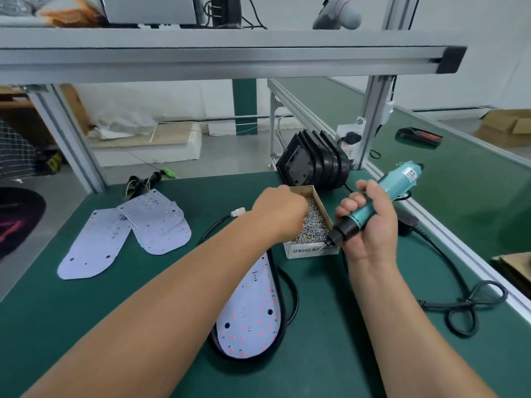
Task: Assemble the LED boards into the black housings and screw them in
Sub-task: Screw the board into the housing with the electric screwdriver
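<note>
one green surface [86, 326] carries everything, and the job sits near its front edge: a black housing [244, 359] with an led board [250, 320] seated inside its rim. two spare boards [94, 242] lie overlapping well to the left. a stack of empty housings [313, 165] leans at the back, just behind the screw box [311, 251]. the step in hand looks like fetching a screw. the left hand [280, 208] reaches down into the box, its fingers buried among the screws [314, 225] and hidden by its own back, so whether it has pinched one cannot be told. the right hand [370, 222] is wrapped firmly round the teal screwdriver [382, 196], held off the surface with the bit [326, 245] angled down toward the box's near corner. to do this well, the person should probably lift out a single screw, not a cluster, and stand it upright in a hole of the seated board before bringing the bit to it. the driver ought to come down square to the board, since a tilted bit would likely slip and scar the leds. the power cable [459, 303] loops loosely at the right and wants its slack kept off the housing
</note>
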The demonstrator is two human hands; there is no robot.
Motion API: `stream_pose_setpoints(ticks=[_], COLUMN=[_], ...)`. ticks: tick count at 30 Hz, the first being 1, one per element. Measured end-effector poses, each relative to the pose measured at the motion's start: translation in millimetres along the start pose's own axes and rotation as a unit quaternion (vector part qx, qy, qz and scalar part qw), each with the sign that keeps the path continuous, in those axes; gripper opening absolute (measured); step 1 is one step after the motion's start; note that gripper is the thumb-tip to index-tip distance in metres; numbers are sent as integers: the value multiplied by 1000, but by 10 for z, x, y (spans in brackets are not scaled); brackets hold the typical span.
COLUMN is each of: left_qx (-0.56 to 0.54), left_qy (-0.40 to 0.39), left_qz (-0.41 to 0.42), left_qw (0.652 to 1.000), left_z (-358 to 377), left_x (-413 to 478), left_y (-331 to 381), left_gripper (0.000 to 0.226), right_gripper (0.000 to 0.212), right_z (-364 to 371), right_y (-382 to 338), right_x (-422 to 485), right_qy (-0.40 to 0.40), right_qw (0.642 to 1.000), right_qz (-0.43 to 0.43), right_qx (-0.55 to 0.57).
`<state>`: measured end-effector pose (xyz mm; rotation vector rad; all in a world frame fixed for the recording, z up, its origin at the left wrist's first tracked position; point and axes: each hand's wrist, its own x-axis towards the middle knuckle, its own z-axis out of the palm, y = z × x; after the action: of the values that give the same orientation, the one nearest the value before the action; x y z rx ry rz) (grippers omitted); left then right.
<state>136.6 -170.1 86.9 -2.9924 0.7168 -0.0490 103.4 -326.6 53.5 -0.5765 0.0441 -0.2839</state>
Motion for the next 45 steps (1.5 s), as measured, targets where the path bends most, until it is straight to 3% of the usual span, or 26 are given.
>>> stream_pose_setpoints(ticks=[4,19,28,30,33,36,38,39,41,43,45], left_qx=[56,-92,-238,-405,-691,-855,-901,-908,-912,-903,-879], left_qy=[-28,10,64,97,106,78,57,47,31,19,22], left_qz=[13,-17,-42,-81,-127,-154,-173,-178,-176,-163,-147], left_qw=[998,996,968,905,704,489,395,375,370,398,454], left_z=[112,191,21,-91,-221,-170,-68,-16,100,187,238], left_x=[166,217,56,-134,-626,-1186,-1515,-1647,-1842,-1948,-1997], left_y=[28,-60,-220,-301,-447,-590,-631,-629,-585,-537,-494], left_gripper=[15,13,15,17,12,11,21,22,18,15,10], right_gripper=[9,4,5,4,14,25,24,23,22,20,19], right_z=[7,-19,-15,11,77,199,321,390,518,623,699], right_y=[24,33,28,19,17,54,107,133,176,221,278], right_x=[9,28,19,-2,-64,-176,-287,-347,-481,-615,-739], right_qy=[2,8,13,12,-6,-43,-73,-89,-122,-152,-172], right_qw=[1000,1000,1000,1000,1000,999,997,996,992,988,984], right_qz=[2,1,2,-1,-7,4,10,10,5,3,9], right_qx=[5,7,3,5,2,2,13,21,26,29,35])
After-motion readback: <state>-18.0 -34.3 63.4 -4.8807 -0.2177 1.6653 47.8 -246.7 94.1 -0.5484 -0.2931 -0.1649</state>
